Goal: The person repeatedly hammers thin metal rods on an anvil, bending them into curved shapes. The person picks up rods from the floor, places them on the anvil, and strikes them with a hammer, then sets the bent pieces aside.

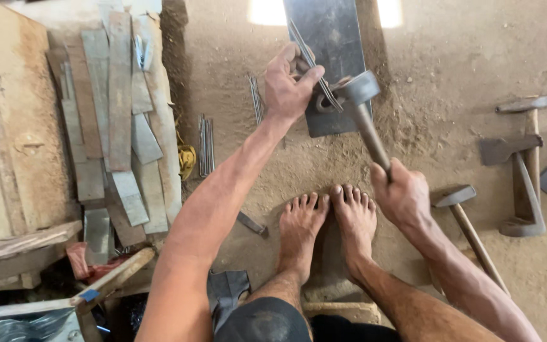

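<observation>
My left hand [288, 85] grips a thin bent metal rod [311, 63] and holds it down on a flat dark steel plate [327, 35] lying on the dirt floor. My right hand [401, 196] is closed round the handle of a hammer [363, 107], whose round steel head sits right at the rod, on the plate's lower right part. My two bare feet [327, 221] rest on the ground just below the plate.
Flat metal strips [118, 120] are piled at left beside a wooden board [14, 126]. Thin rods [205, 144] lie on the sand. Other hammers [470, 231] and iron tools [520, 171] lie at right.
</observation>
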